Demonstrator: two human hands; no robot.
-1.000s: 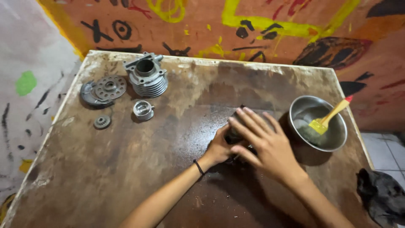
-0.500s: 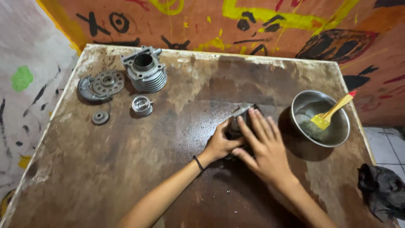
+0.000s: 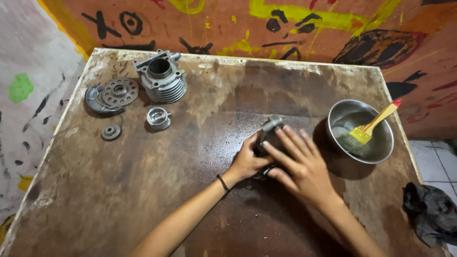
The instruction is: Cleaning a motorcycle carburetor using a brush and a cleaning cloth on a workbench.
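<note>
Both hands are on a dark metal part [image 3: 270, 135] sitting a bit right of the middle of the stained table [image 3: 143, 190]. The left hand [image 3: 247, 159] is curled around its left side, gripping it, with a dark band on that wrist. The right hand [image 3: 302, 164] lies over the top with fingers spread out fairly flat — pressing down on it more than closing around it. Only the grey top end of the part pokes out above the fingers, the rest is hidden under the hands.

Just to the right there's a steel bowl [image 3: 376, 150] with a yellow brush [image 3: 373, 124] leaning in it, red tip sticking past the rim. Up in the far left corner of the table — well apart from the hands — are a finned cylinder [image 3: 162, 81], a toothed disc [image 3: 119, 92], a piston [image 3: 158, 117] and a small gear [image 3: 111, 132]. A dark rag [image 3: 431, 214] sits off the table's right edge.
</note>
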